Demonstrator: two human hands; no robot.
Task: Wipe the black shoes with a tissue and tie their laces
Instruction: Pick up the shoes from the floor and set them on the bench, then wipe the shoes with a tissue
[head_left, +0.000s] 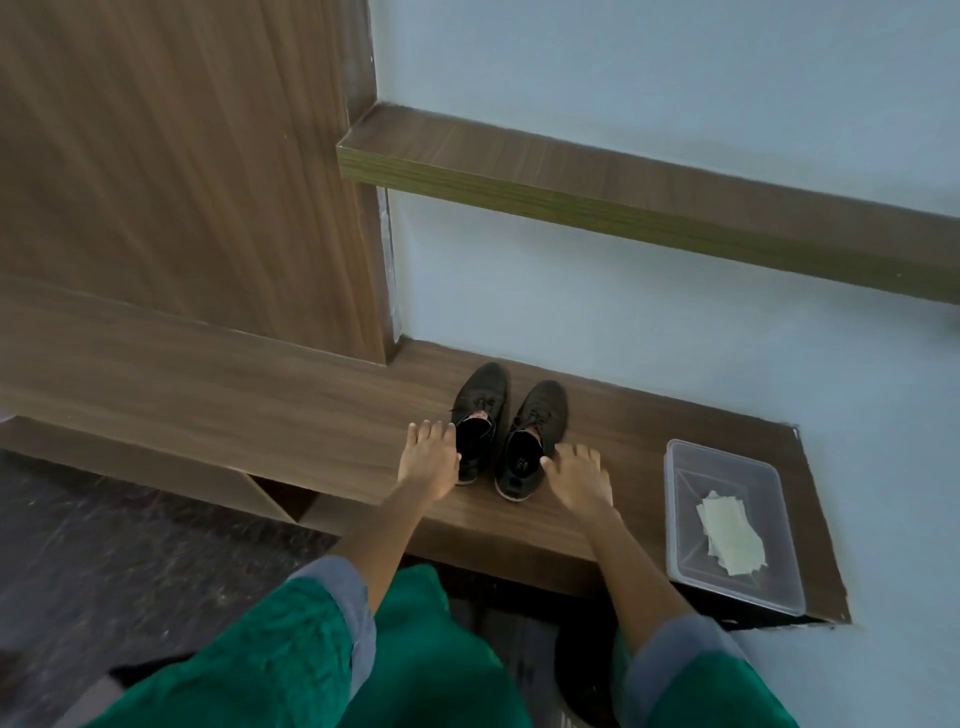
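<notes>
Two black shoes stand side by side on a low wooden ledge (270, 410), heels toward the person, toes pointing to 12 o'clock at the pale blue wall (649, 322). The left shoe (480, 415) sits slightly farther back than the right shoe (532, 439). Laces lie over the tongues; whether they are knotted cannot be made out.

The left hand (428, 460) lies at 9 o'clock of the left shoe, fingers straight and spread, palm down, fingertips touching or just beside the shoe's collar. The right hand (579, 478) lies at 3 o'clock of the right shoe, fingers relaxed and slightly bent, thumb at the shoe's heel edge. Neither hand grips anything.

At 3 o'clock of the shoes, well apart from them, a clear plastic tray (680, 525) rests on the ledge near its front-right corner. Folded tissues (730, 540) lie inside it.

A wooden shelf (571, 176) runs along the wall at 12 o'clock above the shoes. A tall wood panel (182, 156) stands at 10 o'clock. Green sleeves with grey cuffs (358, 618) cover the upper arms.
</notes>
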